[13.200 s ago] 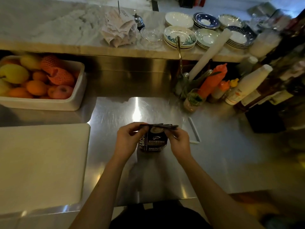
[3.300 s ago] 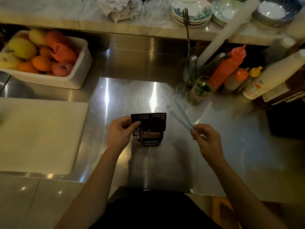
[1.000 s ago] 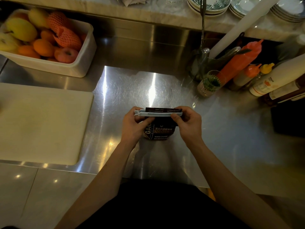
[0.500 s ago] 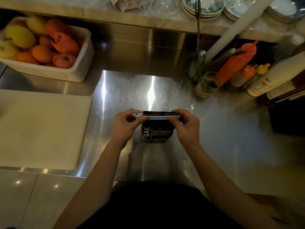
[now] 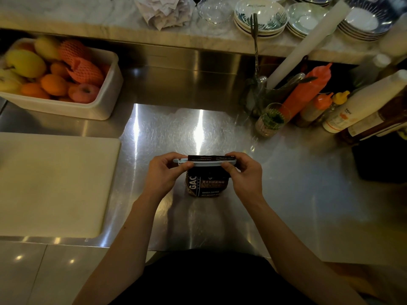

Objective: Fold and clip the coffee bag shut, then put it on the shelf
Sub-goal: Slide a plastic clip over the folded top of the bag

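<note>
A small dark coffee bag [image 5: 206,187] with white lettering stands upright on the steel counter [image 5: 297,194]. Its top is folded over, and a long pale clip [image 5: 207,162] lies across the fold. My left hand [image 5: 164,173] pinches the clip's left end. My right hand [image 5: 243,172] pinches its right end. My fingers hide both ends of the fold.
A white cutting board [image 5: 50,183] lies to the left. A white tub of fruit [image 5: 59,78] sits at the back left. Squeeze bottles [image 5: 308,91], a small glass [image 5: 272,119] and a utensil holder crowd the back right. Stacked plates [image 5: 262,17] rest on the marble ledge [image 5: 99,25] above.
Over the last seconds my right hand picked up the clip and brought it onto the bag's folded top. In the last second both hands stay pinched on its ends.
</note>
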